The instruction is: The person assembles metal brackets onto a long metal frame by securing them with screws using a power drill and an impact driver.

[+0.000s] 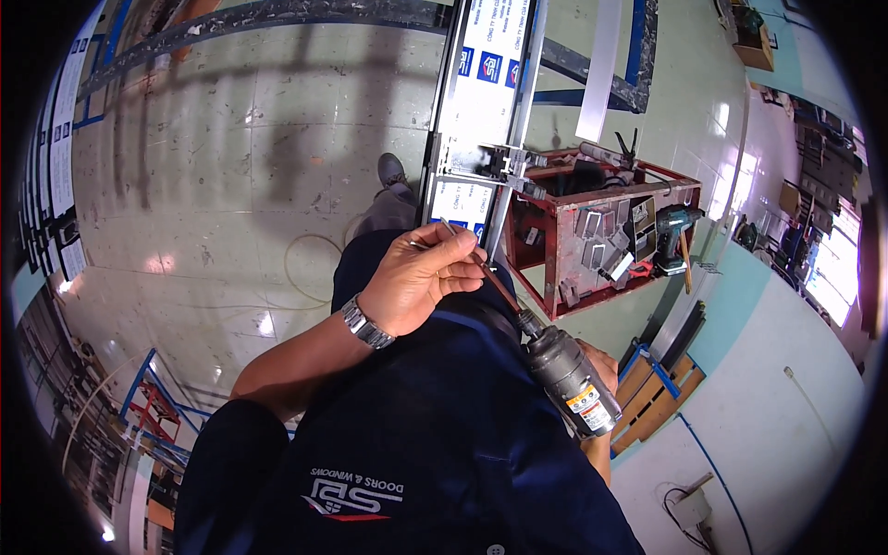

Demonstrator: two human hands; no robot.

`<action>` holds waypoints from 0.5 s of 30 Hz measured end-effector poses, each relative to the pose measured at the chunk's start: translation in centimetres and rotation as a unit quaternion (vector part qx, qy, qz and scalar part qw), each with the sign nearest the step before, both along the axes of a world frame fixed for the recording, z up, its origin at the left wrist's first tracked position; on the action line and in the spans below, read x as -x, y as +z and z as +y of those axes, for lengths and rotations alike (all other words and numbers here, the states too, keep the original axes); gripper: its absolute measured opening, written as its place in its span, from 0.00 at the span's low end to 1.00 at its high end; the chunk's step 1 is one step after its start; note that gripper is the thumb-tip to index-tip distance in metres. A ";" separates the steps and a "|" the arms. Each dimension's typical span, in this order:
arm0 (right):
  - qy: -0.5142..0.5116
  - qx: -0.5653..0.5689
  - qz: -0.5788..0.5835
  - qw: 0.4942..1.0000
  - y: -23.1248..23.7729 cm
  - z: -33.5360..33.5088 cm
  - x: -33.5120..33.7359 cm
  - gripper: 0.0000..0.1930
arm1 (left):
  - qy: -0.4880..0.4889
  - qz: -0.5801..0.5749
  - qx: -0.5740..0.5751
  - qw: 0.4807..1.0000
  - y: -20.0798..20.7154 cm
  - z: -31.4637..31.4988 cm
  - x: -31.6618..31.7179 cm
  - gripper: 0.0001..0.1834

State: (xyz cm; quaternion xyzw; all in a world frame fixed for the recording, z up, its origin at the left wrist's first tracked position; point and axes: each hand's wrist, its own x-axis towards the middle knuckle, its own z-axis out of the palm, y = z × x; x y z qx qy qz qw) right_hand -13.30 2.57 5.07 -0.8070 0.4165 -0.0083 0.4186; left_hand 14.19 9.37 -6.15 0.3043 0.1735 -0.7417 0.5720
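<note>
My left hand, with a metal watch at the wrist, is closed in a pinch around the far part of a long thin screwdriver bit. Whether a screw is also between its fingers I cannot make out. The bit sits in the nose of a dark grey power screwdriver, tilted up toward the left. My right hand wraps round the driver from behind, mostly hidden by its body. Just beyond my left hand lies a long white-filmed profile frame with dark edges and a metal fitting across it.
Right of the frame stands a red metal cart with metal brackets and a teal cordless drill. A blue-edged rack is at the far right. A thin hose curls on the tiled floor. Wrapped profiles stand at the left.
</note>
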 end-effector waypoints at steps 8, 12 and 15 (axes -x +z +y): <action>0.050 0.025 0.036 0.998 1.4 -1.0 -1.4 0.17 | 0.017 0.006 0.004 1.000 -0.7 -0.3 0.2 0.06; 0.056 0.004 0.043 0.997 2.6 -2.1 -3.1 0.14 | 0.022 0.015 0.017 1.000 -1.4 -0.8 0.3 0.06; 0.038 -0.043 0.045 0.997 3.8 -2.9 -4.3 0.17 | 0.008 0.048 0.014 0.999 -1.3 -1.3 0.3 0.07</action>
